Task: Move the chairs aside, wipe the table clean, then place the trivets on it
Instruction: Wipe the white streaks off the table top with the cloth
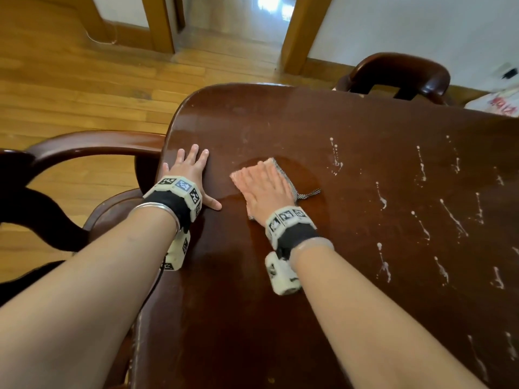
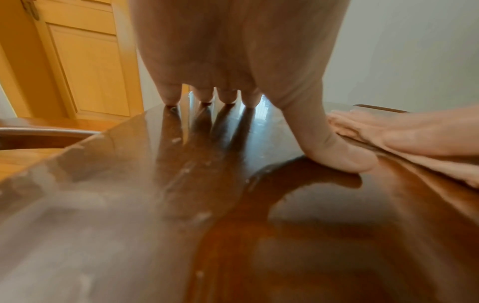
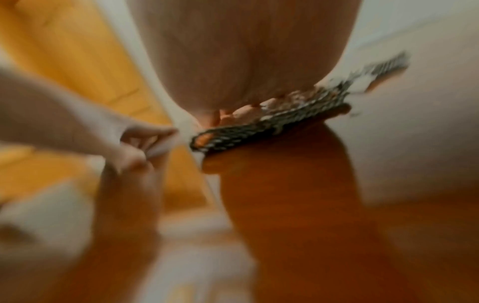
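A dark brown wooden table (image 1: 351,248) fills the head view, streaked with white splashes (image 1: 421,169) on its right half. My right hand (image 1: 265,189) lies flat with straight fingers on a folded pink cloth (image 1: 271,164) with a grey mesh edge (image 3: 259,125), pressing it onto a wet patch near the table's left end. My left hand (image 1: 193,175) rests palm down with spread fingers (image 2: 225,96) on the table's left edge, its thumb (image 2: 344,155) close to the cloth (image 2: 362,125). No trivets are in view.
A dark wooden chair (image 1: 70,169) stands against the table's left end, under my left arm. A second chair (image 1: 398,74) is at the far side. A white bag (image 1: 497,105) lies at the far right edge. Wooden floor and an open doorway (image 1: 233,21) lie beyond.
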{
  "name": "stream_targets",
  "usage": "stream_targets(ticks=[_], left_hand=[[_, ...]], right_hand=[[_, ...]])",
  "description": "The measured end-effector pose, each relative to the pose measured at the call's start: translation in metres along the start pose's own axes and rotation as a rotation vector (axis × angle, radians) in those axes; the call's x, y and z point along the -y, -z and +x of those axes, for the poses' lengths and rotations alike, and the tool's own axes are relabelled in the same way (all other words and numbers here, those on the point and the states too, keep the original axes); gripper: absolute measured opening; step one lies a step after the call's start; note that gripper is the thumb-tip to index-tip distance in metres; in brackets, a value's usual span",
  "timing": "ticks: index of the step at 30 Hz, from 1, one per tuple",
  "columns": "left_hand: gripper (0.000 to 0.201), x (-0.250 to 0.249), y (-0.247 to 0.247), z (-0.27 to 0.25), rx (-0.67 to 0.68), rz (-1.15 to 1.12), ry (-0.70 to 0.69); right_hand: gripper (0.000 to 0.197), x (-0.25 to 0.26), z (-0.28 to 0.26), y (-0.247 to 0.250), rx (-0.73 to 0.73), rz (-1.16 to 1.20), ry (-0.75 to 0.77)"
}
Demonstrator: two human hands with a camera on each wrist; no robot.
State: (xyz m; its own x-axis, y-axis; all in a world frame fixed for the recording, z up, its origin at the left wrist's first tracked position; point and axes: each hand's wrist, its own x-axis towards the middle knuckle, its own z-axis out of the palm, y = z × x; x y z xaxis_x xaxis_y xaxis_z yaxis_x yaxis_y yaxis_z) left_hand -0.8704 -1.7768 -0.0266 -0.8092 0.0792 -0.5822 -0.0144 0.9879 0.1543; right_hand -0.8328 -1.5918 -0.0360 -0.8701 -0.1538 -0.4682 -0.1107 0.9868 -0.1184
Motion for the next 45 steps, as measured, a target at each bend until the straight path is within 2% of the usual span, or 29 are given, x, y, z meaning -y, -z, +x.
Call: stream_targets(ticks=[2,3,6,8,12,14,16,19,22,23,26,29,31,34,36,38,42,45], left_hand=[[0.139,0.0,0.001,-0.001,0.012,-0.009,-0.001],[0.139,0.0,0.001,-0.001,0.013,-0.014,-0.001],[0.138,0.001,0.001,-0.001,0.008,-0.023,-0.007],[0.138,0.001,0.0,-0.001,0.007,-0.03,-0.01],[0.137,0.001,0.001,-0.001,0.004,-0.011,-0.01],[0.137,0.001,0.001,-0.001,0.008,-0.007,-0.009],[0.137,0.001,0.001,-0.001,0.009,-0.014,-0.009],[0.136,0.001,0.0,-0.002,0.005,-0.027,-0.015],[0.135,0.001,0.001,-0.002,0.005,-0.03,-0.014],[0.136,0.0,0.001,-0.001,0.01,-0.029,-0.014],[0.136,0.001,0.001,-0.002,0.021,-0.025,-0.005],[0.136,0.002,0.001,-0.002,0.022,-0.016,-0.009],[0.136,0.002,0.001,-0.002,0.018,-0.026,-0.008],[0.136,0.001,0.001,-0.003,0.021,-0.025,-0.012],[0.136,0.002,0.001,-0.002,0.016,-0.025,-0.01],[0.136,0.002,0.003,-0.002,0.022,-0.025,-0.011],[0.135,0.0,0.001,-0.003,0.011,-0.012,-0.004],[0.136,0.0,0.001,-0.004,0.008,-0.003,-0.008]], right_hand=[[0.058,-0.027,0.0,-0.005,0.05,-0.052,0.076],[0.057,-0.042,0.004,-0.002,0.066,-0.063,0.045],[0.055,-0.053,0.02,0.014,0.057,0.031,-0.234],[0.056,-0.031,0.03,0.018,0.029,0.076,-0.274],[0.074,0.016,0.017,0.01,0.029,-0.013,-0.047],[0.071,0.01,-0.002,-0.002,0.046,-0.047,0.022],[0.063,-0.015,-0.018,-0.005,0.073,-0.045,0.012],[0.066,-0.046,-0.01,0.006,0.109,-0.035,-0.138],[0.069,-0.025,0.016,0.016,0.063,0.054,-0.243],[0.071,-0.008,0.021,0.016,0.046,0.066,-0.219],[0.077,0.038,0.013,0.008,0.044,0.017,-0.024],[0.066,0.032,-0.014,-0.005,0.058,-0.042,0.061],[0.059,0.004,-0.026,-0.006,0.074,-0.028,0.012],[0.058,-0.038,-0.027,0.004,0.112,0.042,-0.177],[0.056,-0.043,-0.013,0.011,0.081,0.088,-0.28],[0.058,-0.025,-0.001,0.01,0.039,0.117,-0.306],[0.062,0.024,-0.011,-0.005,0.041,0.036,-0.077],[0.058,0.014,-0.034,-0.018,0.07,-0.015,0.038]])
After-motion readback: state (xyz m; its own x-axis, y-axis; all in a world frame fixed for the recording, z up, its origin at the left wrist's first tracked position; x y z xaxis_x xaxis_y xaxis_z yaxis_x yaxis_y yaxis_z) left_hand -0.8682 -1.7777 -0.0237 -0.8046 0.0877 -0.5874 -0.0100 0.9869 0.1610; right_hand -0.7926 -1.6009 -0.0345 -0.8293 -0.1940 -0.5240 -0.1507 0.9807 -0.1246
